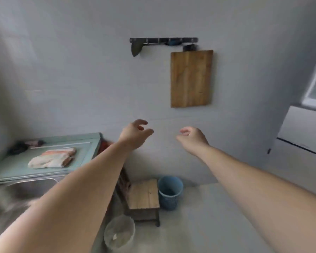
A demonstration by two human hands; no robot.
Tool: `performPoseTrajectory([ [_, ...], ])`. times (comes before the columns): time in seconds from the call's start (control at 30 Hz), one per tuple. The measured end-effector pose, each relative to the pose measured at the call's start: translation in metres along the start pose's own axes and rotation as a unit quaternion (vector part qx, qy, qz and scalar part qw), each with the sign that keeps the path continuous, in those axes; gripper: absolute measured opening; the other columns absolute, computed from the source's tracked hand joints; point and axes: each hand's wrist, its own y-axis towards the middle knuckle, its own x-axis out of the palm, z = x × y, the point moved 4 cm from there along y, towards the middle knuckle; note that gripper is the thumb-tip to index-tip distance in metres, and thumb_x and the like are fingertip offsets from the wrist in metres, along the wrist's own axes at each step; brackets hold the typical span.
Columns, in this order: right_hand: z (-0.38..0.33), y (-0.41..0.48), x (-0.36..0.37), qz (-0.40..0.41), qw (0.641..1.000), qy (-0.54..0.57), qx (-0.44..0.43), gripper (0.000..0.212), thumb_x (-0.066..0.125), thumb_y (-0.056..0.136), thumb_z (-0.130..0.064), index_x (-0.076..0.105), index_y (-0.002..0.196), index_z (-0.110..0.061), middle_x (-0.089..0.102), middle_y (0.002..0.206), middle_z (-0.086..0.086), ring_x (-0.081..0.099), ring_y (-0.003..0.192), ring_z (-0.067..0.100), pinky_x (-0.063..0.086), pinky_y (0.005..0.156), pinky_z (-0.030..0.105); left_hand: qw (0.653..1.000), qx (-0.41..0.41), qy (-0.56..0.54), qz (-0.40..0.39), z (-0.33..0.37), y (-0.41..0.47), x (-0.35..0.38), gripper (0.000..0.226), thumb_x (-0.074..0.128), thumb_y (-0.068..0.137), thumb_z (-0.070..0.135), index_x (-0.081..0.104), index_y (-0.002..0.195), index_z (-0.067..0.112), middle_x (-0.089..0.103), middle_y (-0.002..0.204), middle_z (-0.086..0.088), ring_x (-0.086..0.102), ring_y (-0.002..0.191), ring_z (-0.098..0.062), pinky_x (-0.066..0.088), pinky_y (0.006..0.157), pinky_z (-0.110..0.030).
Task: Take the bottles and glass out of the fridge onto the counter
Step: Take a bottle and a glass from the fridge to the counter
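Observation:
Both arms reach forward in front of a grey wall. My left hand (135,131) hangs in the air with loosely curled fingers and holds nothing. My right hand (192,136) is level with it, a short gap to its right, fingers relaxed and empty too. The white fridge (303,132) stands at the right edge, partly cut off by the frame; I cannot tell whether its door is shut. The pale green counter (84,154) lies at the left. No bottles or glass are in view.
A folded cloth (53,157) lies on the counter beside a steel sink (26,190). A wooden cutting board (191,78) hangs under a hook rail (162,41). On the floor stand a wooden stool (144,196), a blue bucket (170,190) and a clear bin (119,232).

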Motion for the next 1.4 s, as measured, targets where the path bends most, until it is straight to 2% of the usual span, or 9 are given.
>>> performPoseTrajectory([
  [0.07, 0.028, 0.004, -0.054, 0.051, 0.998, -0.011, 0.026, 0.04, 0.063, 0.083, -0.025, 0.062, 0.121, -0.013, 0.065, 0.123, 0.006, 0.059, 0.114, 0.024, 0.044, 0.094, 0.028, 0.999, 0.029, -0.007, -0.032, 0.036, 0.0, 0.041, 0.043, 0.066, 0.085, 0.036, 0.058, 0.125, 0.025, 0.062, 0.118, -0.003, 0.06, 0.073, -0.015, 0.042, 0.068, -0.023],
  [0.13, 0.05, 0.008, -0.101, 0.089, 0.995, -0.02, 0.044, 0.04, 0.063, 0.084, -0.027, 0.062, 0.122, -0.014, 0.065, 0.124, 0.005, 0.058, 0.116, 0.024, 0.042, 0.094, 0.026, 0.997, 0.049, -0.009, -0.052, 0.066, -0.002, 0.074, 0.043, 0.065, 0.085, 0.036, 0.057, 0.126, 0.025, 0.061, 0.118, -0.001, 0.058, 0.069, -0.009, 0.041, 0.064, -0.022],
  [0.37, 0.114, 0.023, -0.226, 0.138, 0.988, -0.035, 0.063, 0.036, 0.062, 0.084, -0.024, 0.063, 0.119, -0.015, 0.066, 0.12, 0.003, 0.061, 0.108, 0.023, 0.044, 0.084, 0.025, 0.988, 0.083, -0.053, -0.122, 0.166, 0.006, 0.196, 0.045, 0.064, 0.085, 0.036, 0.056, 0.128, 0.026, 0.061, 0.119, -0.001, 0.061, 0.091, -0.018, 0.044, 0.075, -0.025],
  [0.57, 0.162, 0.012, -0.333, 0.201, 0.975, -0.035, 0.093, 0.036, 0.064, 0.083, -0.022, 0.063, 0.119, -0.014, 0.067, 0.116, 0.004, 0.061, 0.11, 0.024, 0.045, 0.095, 0.03, 0.972, 0.113, -0.071, -0.192, 0.242, 0.003, 0.299, 0.044, 0.064, 0.085, 0.035, 0.056, 0.127, 0.028, 0.058, 0.119, 0.0, 0.059, 0.093, -0.017, 0.043, 0.076, -0.026],
  [0.73, 0.197, -0.001, -0.405, 0.263, 0.956, -0.034, 0.124, 0.037, 0.064, 0.081, -0.024, 0.063, 0.117, -0.016, 0.066, 0.111, 0.0, 0.061, 0.107, 0.022, 0.047, 0.095, 0.031, 0.958, 0.16, -0.114, -0.208, 0.298, -0.005, 0.363, 0.037, 0.063, 0.086, 0.033, 0.058, 0.123, 0.028, 0.059, 0.118, 0.001, 0.061, 0.097, -0.017, 0.046, 0.074, -0.027],
  [0.93, 0.227, 0.004, -0.458, 0.318, 0.936, -0.039, 0.147, 0.037, 0.062, 0.083, -0.022, 0.062, 0.119, -0.014, 0.065, 0.114, 0.001, 0.06, 0.105, 0.021, 0.046, 0.091, 0.028, 0.942, 0.181, -0.132, -0.251, 0.333, 0.0, 0.43, 0.037, 0.062, 0.088, 0.034, 0.058, 0.124, 0.028, 0.058, 0.117, 0.002, 0.059, 0.103, -0.017, 0.045, 0.078, -0.027],
  [1.07, 0.243, 0.028, -0.48, 0.346, 0.923, -0.05, 0.16, 0.034, 0.061, 0.084, -0.022, 0.062, 0.118, -0.015, 0.062, 0.106, -0.003, 0.058, 0.103, 0.017, 0.039, 0.084, 0.023, 0.931, 0.193, -0.142, -0.274, 0.353, 0.034, 0.46, 0.037, 0.061, 0.088, 0.036, 0.057, 0.124, 0.029, 0.057, 0.117, 0.003, 0.057, 0.1, -0.017, 0.043, 0.075, -0.026],
  [1.27, 0.261, 0.116, -0.488, 0.376, 0.91, -0.042, 0.171, 0.033, 0.062, 0.083, -0.023, 0.063, 0.115, -0.017, 0.063, 0.103, -0.003, 0.058, 0.097, 0.016, 0.042, 0.085, 0.024, 0.92, 0.203, -0.144, -0.302, 0.359, 0.114, 0.5, 0.036, 0.061, 0.088, 0.036, 0.058, 0.123, 0.03, 0.058, 0.118, 0.006, 0.058, 0.1, -0.016, 0.042, 0.075, -0.025],
  [1.4, 0.261, 0.181, -0.491, 0.396, 0.902, -0.041, 0.164, 0.03, 0.062, 0.082, -0.02, 0.064, 0.112, -0.016, 0.063, 0.101, -0.002, 0.061, 0.102, 0.02, 0.046, 0.091, 0.03, 0.917, 0.215, -0.138, -0.306, 0.368, 0.184, 0.52, 0.033, 0.061, 0.088, 0.035, 0.058, 0.121, 0.031, 0.058, 0.116, 0.006, 0.06, 0.088, -0.013, 0.044, 0.066, -0.022],
])
